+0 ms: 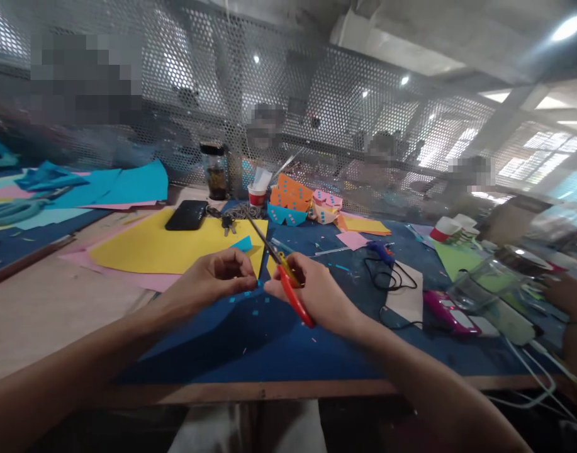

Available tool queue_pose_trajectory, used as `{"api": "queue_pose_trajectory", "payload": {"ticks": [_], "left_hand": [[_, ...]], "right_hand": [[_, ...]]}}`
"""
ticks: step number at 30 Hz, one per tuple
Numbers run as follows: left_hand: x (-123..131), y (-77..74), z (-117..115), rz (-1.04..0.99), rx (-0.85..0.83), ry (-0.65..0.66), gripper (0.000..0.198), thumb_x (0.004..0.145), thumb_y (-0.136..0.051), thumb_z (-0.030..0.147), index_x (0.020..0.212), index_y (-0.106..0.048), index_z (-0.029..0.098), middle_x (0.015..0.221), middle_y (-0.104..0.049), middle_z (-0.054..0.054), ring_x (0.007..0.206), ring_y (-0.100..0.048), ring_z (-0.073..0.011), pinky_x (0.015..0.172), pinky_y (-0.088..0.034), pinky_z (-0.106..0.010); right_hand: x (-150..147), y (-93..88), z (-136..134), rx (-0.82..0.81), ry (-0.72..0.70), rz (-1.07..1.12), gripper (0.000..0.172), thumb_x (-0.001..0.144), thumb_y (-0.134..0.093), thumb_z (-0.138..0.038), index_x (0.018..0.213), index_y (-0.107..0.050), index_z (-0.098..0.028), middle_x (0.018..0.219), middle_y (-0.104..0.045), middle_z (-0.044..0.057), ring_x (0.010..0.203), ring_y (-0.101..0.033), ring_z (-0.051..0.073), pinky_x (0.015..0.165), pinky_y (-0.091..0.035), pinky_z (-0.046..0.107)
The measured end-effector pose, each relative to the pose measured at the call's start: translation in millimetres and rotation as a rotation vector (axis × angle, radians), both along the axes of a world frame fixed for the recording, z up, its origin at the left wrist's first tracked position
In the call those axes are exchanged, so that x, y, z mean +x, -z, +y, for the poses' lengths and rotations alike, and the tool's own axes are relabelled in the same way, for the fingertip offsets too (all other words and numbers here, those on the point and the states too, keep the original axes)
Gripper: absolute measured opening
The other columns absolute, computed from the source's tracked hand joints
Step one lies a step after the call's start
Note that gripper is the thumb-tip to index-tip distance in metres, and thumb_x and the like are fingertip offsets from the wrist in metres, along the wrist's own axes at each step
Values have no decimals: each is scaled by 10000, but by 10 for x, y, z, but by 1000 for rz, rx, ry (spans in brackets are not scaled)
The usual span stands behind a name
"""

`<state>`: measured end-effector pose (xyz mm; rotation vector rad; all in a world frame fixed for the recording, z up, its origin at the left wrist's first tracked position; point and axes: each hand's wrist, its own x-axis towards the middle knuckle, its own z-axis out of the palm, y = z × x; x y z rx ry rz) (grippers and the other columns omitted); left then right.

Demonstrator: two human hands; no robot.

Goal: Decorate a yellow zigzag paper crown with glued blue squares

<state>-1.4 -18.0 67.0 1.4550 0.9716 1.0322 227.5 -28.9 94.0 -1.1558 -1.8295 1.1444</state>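
My right hand (316, 289) grips a pair of scissors (291, 286) with red and yellow handles. Their blades point away from me, up and to the left, and look nearly closed. Just left of it, my left hand (222, 274) has its thumb and fingertips pinched together; whatever is between them is too small to make out. Several tiny blue paper bits (255, 312) are scattered on the blue table mat (212, 346) below both hands. Behind my left hand, a blue paper piece (242, 244) shows against a large yellow sheet (137, 248).
A black phone (187, 215) and keys (228, 224) lie on the yellow sheet. Decorated paper crowns (291, 198), a paper cup (257, 195) and a jar (216, 173) stand by the mesh screen. Rightward are a glue gun (381, 250), a clear container (486, 283) and another person's hand (566, 296).
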Motion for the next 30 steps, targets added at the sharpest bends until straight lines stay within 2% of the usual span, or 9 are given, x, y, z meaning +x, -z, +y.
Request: {"api": "queue_pose_trajectory", "payload": {"ticks": [4, 9, 13, 19, 24, 27, 30], "left_hand": [[49, -48, -6, 21, 36, 42, 286, 759, -901, 335, 808, -655, 198, 802, -722, -12, 713, -660, -154, 662, -517, -263], [62, 26, 33, 11, 58, 83, 305, 771, -891, 371, 826, -650, 192, 862, -732, -31, 778, -686, -176, 725, -534, -296], [62, 51, 32, -30, 32, 106, 269, 767, -888, 356, 850, -689, 197, 861, -733, -30, 798, -695, -183, 754, -543, -308], [48, 118, 25, -80, -71, 94, 194, 768, -858, 327, 891, -760, 214, 804, -759, -33, 777, -703, -197, 738, -537, -314], [82, 163, 15, -71, -57, 96, 199, 781, -846, 390, 804, -766, 210, 726, -736, -36, 680, -649, -185, 662, -506, -304], [102, 151, 7, -71, -46, 81, 206, 800, -828, 399, 764, -772, 205, 706, -727, -39, 660, -633, -176, 646, -494, -293], [104, 120, -2, -57, -44, 76, 185, 799, -825, 371, 739, -770, 205, 708, -732, -39, 666, -635, -175, 655, -494, -289]], "right_hand": [[-109, 24, 6, -43, -11, 44, 332, 804, -844, -399, 956, -631, -196, 840, -651, -22, 734, -581, 142, 679, -467, 260], [-134, 4, 2, -19, 10, 38, 310, 786, -845, -361, 916, -624, -186, 826, -636, -25, 739, -564, 137, 678, -450, 255], [-142, 3, 17, -76, 16, 53, 327, 774, -849, -364, 927, -616, -192, 824, -640, -22, 699, -559, 130, 634, -471, 251], [-150, 44, 79, -140, 36, 108, 342, 795, -838, -402, 929, -590, -208, 728, -550, -64, 533, -502, 99, 463, -390, 224], [-164, 88, 109, -127, 35, 145, 365, 795, -841, -442, 898, -582, -207, 740, -574, -56, 539, -508, 94, 494, -406, 232], [-178, 94, 106, -115, 29, 139, 382, 791, -846, -456, 885, -573, -207, 774, -607, -42, 567, -518, 94, 525, -416, 238], [-183, 102, 108, -149, 8, 146, 423, 785, -850, -493, 906, -555, -216, 733, -573, -58, 552, -506, 100, 511, -404, 238]]}}
